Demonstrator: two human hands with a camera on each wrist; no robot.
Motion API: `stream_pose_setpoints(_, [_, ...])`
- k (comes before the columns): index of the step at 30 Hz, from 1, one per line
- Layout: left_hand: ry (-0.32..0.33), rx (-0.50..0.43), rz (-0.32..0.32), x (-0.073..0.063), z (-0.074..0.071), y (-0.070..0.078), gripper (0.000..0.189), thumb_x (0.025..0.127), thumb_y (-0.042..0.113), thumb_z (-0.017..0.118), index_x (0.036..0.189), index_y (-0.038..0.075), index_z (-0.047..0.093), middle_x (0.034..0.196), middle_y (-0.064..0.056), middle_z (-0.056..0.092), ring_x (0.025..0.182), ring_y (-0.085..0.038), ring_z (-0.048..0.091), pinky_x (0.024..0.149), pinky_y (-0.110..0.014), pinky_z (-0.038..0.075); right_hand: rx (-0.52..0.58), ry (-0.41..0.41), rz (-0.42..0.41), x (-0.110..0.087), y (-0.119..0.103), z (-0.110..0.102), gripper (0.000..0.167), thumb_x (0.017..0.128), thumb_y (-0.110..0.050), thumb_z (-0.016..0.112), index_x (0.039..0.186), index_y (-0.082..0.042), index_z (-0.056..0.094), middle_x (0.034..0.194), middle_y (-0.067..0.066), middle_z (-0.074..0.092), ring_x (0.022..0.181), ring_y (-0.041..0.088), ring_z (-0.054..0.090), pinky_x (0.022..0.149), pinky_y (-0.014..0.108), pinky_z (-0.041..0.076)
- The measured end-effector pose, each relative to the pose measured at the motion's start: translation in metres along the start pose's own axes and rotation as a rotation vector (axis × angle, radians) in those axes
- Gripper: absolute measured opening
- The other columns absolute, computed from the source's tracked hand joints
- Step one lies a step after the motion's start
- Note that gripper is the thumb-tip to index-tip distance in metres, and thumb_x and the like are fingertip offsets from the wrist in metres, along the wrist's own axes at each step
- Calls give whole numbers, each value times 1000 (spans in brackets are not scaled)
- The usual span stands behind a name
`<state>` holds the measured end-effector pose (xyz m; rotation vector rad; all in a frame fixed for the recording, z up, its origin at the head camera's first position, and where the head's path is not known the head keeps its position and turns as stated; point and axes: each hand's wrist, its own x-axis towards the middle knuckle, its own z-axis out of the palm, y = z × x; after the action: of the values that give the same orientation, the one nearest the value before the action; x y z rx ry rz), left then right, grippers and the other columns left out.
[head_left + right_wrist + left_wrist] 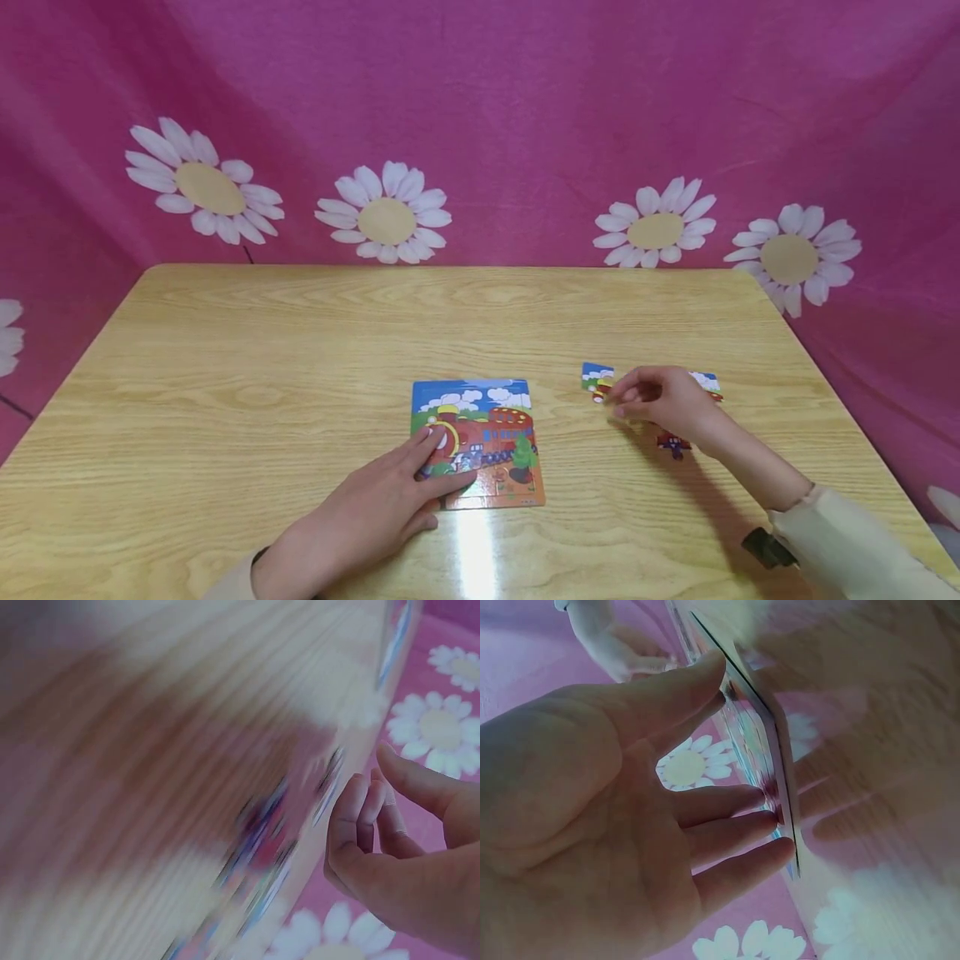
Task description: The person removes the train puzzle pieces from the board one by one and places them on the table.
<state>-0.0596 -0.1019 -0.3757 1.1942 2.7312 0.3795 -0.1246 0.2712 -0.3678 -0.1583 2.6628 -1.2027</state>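
Note:
A square jigsaw puzzle with a red train, blue sky and clouds lies flat near the table's front. My left hand rests on its lower left part with fingers spread; in the left wrist view the puzzle appears edge-on at the fingertips. On the right, my right hand hovers close beside a loose puzzle piece with sky and yellow on it. Thumb and bent fingers stand apart in the right wrist view, with nothing seen between them. Whether they touch the piece I cannot tell.
More loose puzzle pieces lie near the right hand: a red and dark one below it and a cloud one behind it. Light glares on the wooden table. A pink flowered cloth hangs behind the table.

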Motion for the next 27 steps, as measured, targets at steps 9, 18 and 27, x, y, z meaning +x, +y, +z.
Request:
stream_pose_setpoints(9, [-14,33,16,-6,0,-2,52,93,28,67,143,27,53,152,-25,34,139,-39,34,105,-46,41,151,-140,-62,31,-46,54,13,87,3,70,100,5,70,87,7,70,79,17,63,67,24,51])
stream_pose_setpoints(18, [-41,-27,-51,-18,-1,-3,56,92,30,69,145,28,51,152,-27,32,139,-41,33,103,-51,42,184,-243,-87,46,-81,98,11,88,1,69,98,3,72,87,7,72,76,13,63,70,27,52])
stream_pose_setpoints(27, [-29,-24,-47,-22,-2,-6,55,92,30,68,144,27,52,152,-28,32,139,-41,34,101,-51,43,158,-279,-86,54,-100,120,11,88,-6,72,98,0,74,85,5,72,73,11,65,66,25,53])
